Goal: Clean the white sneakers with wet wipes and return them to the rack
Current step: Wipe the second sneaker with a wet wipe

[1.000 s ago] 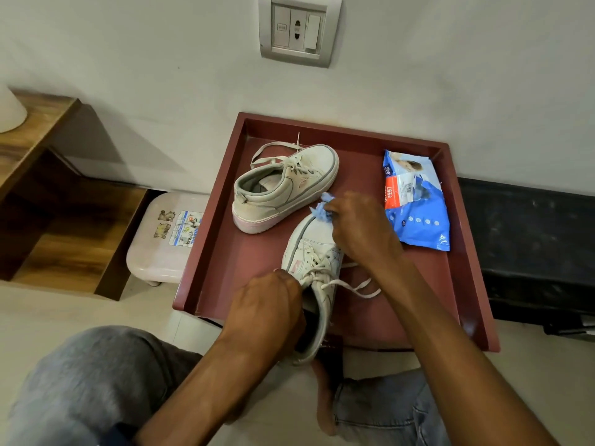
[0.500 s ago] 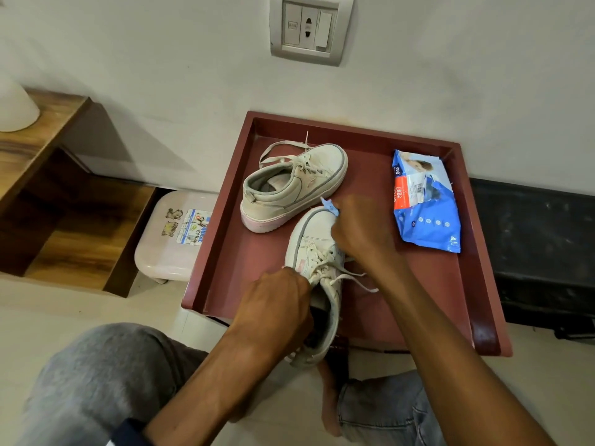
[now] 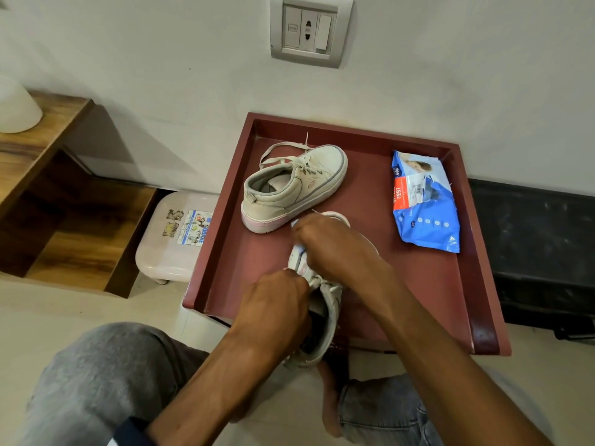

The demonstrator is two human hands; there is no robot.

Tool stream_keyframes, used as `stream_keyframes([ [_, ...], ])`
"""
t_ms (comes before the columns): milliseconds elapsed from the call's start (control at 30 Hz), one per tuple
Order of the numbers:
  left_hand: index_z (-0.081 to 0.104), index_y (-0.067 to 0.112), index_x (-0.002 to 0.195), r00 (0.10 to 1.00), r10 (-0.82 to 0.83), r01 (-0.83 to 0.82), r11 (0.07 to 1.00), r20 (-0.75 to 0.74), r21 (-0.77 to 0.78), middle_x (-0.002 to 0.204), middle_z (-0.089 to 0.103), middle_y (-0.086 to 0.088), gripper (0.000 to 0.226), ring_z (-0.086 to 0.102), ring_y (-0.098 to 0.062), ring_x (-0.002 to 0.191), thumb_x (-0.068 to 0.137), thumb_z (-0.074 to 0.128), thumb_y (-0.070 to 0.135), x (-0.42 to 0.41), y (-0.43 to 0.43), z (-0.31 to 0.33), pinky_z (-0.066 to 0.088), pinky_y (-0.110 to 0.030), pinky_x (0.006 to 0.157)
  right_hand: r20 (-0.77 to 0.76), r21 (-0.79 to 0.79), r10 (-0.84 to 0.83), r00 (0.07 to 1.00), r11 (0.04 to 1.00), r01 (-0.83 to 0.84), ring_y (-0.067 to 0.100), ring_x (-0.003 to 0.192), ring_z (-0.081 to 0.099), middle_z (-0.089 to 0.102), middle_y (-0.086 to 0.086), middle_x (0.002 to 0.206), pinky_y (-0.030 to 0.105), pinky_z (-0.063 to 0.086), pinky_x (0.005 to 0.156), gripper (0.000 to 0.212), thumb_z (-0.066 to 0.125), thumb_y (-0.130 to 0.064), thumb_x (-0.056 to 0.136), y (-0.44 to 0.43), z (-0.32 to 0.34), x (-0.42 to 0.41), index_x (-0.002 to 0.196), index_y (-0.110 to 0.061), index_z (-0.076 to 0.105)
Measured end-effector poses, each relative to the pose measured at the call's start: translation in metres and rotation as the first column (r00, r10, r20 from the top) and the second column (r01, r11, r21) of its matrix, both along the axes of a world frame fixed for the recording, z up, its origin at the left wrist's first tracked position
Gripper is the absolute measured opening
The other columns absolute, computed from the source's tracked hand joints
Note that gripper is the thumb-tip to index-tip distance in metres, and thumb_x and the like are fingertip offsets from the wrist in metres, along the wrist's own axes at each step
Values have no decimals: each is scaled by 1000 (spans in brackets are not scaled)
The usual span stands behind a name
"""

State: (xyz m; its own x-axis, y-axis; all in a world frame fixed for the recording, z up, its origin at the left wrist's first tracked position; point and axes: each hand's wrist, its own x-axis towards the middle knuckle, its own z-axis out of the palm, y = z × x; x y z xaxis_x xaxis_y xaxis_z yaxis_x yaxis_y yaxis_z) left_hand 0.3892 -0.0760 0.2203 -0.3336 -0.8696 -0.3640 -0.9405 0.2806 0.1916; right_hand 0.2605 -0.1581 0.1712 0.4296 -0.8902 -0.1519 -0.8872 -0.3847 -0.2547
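My left hand [image 3: 273,304] grips the sneaker [image 3: 326,320] collar; right hand [image 3: 335,246] clutches the wipe [image 3: 298,250] toeward, shoe pointing away.

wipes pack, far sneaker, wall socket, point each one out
wipes pack [image 3: 425,202], head view, middle of the wrapper
far sneaker [image 3: 289,194], head view, side panel below the laces
wall socket [image 3: 309,29], head view, centre of the plate

Two sneakers showed, a far sneaker [image 3: 294,188] and a near sneaker [image 3: 325,320]. There was one wipes packet [image 3: 425,201], one tray [image 3: 244,268] and one stool [image 3: 161,252]. Seemingly one wipe [image 3: 294,223], mostly hidden.
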Motion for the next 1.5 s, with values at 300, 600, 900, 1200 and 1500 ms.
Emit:
stream_keyframes([
  [300, 54, 11, 121, 1000, 12, -13, 998, -17, -54, 112, 63, -5, 23, 61, -21, 91, 101, 46, 19, -1, 2, -6, 37, -26, 68, -27, 3, 30, 999, 1000, -30, 27, 99, 66, 73, 3, 105, 38, 54, 80, 24, 58, -16, 82, 0, 11, 0, 99, -24, 74],
  [600, 63, 9, 108, 998, 38, -39, 999, 41, 10, 95, 61, -7, 22, 65, -27, 92, 99, 50, 24, -3, -2, -7, 43, -30, 67, 88, -53, -351, 932, 933, 357, 30, 87, 66, 72, 7, 95, 41, 56, 73, 35, 45, -27, 80, -2, 13, -27, 98, -17, 74],
  [900, 58, 12, 95, 1000, 13, -14, 999, 25, 31, 78, 44, -2, 15, 48, -21, 74, 98, 49, 23, -2, -5, -7, 42, -30, 66, -7, -7, -531, 847, 847, 531, 41, 84, 59, 64, 22, 87, 33, 36, 61, 7, 52, -5, 79, 10, 26, -39, 79, -2, 59],
  [1200, 47, 13, 84, 999, -42, 43, 998, -18, 44, 67, 39, 1, 16, 52, -20, 70, 98, 52, 21, 2, -9, -7, 44, -30, 63, -146, 207, -507, 850, 824, 527, 36, 97, 61, 64, 19, 107, 28, 36, 65, 18, 55, -18, 89, 57, 43, -17, 98, -5, 61],
  [1500, 49, 13, 81, 996, -80, 83, 994, -43, 73, 67, 44, 0, 20, 59, -21, 71, 99, 54, 20, 3, -13, -6, 48, -29, 64, 17, 1, -628, 778, 778, 628, 39, 94, 60, 66, 21, 98, 31, 35, 65, 8, 54, -4, 85, 31, 35, -23, 88, 1, 60],
])
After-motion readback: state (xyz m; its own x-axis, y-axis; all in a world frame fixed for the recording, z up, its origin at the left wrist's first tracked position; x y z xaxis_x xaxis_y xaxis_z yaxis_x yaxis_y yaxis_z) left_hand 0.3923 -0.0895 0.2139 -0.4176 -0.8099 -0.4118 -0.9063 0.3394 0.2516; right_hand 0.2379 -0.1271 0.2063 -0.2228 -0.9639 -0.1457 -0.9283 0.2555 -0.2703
